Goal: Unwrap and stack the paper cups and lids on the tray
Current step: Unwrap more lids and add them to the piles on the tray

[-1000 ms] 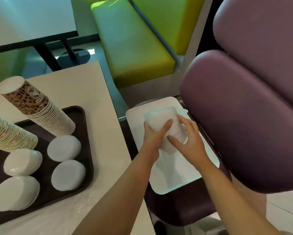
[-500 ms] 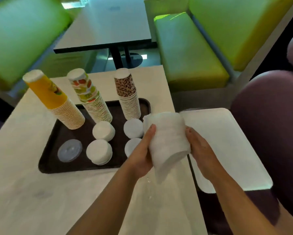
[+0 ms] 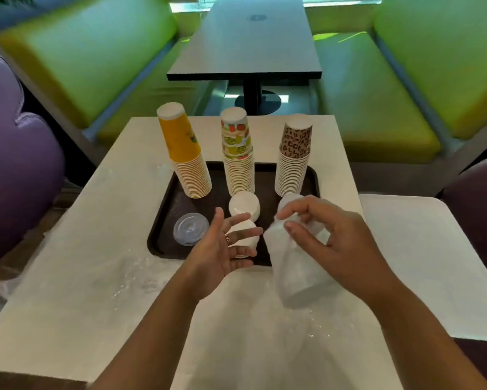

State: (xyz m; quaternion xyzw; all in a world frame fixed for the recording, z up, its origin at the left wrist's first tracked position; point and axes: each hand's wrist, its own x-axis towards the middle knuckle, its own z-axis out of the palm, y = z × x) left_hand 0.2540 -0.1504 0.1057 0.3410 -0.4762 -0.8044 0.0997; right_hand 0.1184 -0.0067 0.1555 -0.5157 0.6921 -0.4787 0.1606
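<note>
Head view: vs 0.5 s ago, left hand (image 3: 222,246) has let go of the wrapped lid sleeve (image 3: 295,266) and sits released, palm up, fingers straight, a ring on one finger. Before, both hands clamped the sleeve; only the right hand (image 3: 332,246) grips it here, fingers curled round its upper end. The view is also more square-on to the worktop (image 3: 76,277).

Sleeve long axis runs roughly 11-to-5 o'clock, upper end toward the tray (image 3: 163,240), lower end toward the person, over the worktop's near edge at about 4 o'clock from the tray. Wrap is still on.

On the tray, far row at 12 o'clock: yellow cup stack (image 3: 184,153), fruit-print cup stack (image 3: 238,153), leopard-print cup stack (image 3: 294,156), all upside down, bases up. Clear lid (image 3: 191,228) lies at 9 o'clock of the left hand. White lid stack (image 3: 244,206) stands mid-tray; a second white lid stack (image 3: 243,235) is partly hidden behind the left fingers. Another lid pile behind the right hand is mostly blocked.

White tray (image 3: 433,263) at 3 o'clock. Clear loose wrap (image 3: 129,280) lies on the worktop at 7 o'clock of the tray.
</note>
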